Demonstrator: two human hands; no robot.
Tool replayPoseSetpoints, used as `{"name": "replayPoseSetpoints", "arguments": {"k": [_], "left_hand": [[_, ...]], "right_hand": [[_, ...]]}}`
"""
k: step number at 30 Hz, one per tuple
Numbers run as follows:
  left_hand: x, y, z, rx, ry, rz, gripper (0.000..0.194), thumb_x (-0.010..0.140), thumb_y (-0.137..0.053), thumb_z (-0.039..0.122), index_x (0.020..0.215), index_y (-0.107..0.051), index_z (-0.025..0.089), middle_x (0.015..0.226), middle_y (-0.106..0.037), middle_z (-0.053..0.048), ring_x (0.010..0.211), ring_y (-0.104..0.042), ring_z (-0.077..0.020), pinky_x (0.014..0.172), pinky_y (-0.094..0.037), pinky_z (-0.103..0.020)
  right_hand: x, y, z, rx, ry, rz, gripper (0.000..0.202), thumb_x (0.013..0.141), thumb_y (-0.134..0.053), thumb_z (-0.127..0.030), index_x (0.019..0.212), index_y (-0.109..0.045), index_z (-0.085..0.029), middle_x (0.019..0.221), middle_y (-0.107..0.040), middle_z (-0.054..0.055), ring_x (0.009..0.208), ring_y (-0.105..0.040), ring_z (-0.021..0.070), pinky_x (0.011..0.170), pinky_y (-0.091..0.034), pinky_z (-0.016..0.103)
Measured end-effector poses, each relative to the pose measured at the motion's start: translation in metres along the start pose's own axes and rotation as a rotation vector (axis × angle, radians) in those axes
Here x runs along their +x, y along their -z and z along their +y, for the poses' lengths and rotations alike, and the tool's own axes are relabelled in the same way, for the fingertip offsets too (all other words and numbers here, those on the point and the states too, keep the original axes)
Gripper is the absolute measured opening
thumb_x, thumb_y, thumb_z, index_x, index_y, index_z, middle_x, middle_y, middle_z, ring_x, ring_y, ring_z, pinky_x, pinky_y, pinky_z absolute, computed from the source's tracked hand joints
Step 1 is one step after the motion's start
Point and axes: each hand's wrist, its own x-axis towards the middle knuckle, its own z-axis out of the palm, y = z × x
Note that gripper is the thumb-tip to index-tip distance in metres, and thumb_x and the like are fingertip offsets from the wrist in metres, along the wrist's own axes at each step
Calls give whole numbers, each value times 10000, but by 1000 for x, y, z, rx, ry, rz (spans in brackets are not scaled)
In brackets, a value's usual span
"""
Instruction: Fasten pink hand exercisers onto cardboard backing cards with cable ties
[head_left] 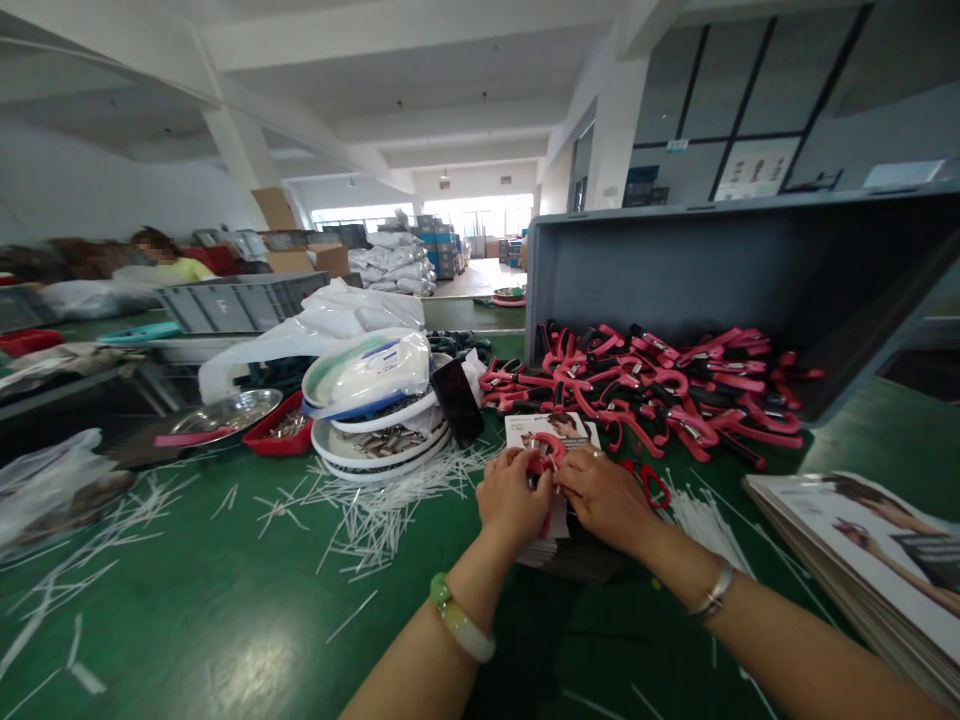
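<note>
Both my hands meet over a stack of printed cards point(523, 432) in front of me. My left hand point(514, 500) is closed on a pair of pink-handled pliers point(546, 447) that lies on the top card. From the other side my right hand point(604, 495) pinches at the same pliers, its fingertips close to my left thumb; what exactly they grip is hidden. Red-handled scissors point(654, 487) lie just beyond my right hand. A heap of similar pink and black pliers point(660, 385) spills out of a tipped grey crate point(720, 270) behind the cards.
White twist ties point(375, 525) are scattered on the green table point(247, 610). Stacked white basins point(379, 455) with metal parts, a dark phone point(456, 400) and a red tray point(277, 425) stand at left. More printed cards point(870, 540) are piled at right. Another person point(176, 262) is far left.
</note>
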Motion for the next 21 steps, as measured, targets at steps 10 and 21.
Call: {"name": "replayPoseSetpoints", "arguments": {"k": [10, 21], "left_hand": [[27, 13, 14, 179, 33, -167, 325, 757, -560, 503, 977, -677, 294, 1079, -676, -59, 967, -630, -280, 760, -477, -359], [37, 15, 20, 244, 33, -254, 290, 761, -542, 495, 967, -690, 355, 1131, -664, -52, 983, -635, -295, 751, -489, -377]], "right_hand": [[-4, -8, 10, 227, -14, 207, 170, 841, -505, -152, 738, -636, -188, 883, -630, 66, 895, -562, 207, 841, -454, 381], [-1, -6, 12, 293, 72, 127, 181, 808, -474, -105, 695, -583, -197, 831, -600, 58, 913, -570, 206, 924, -431, 421]]}}
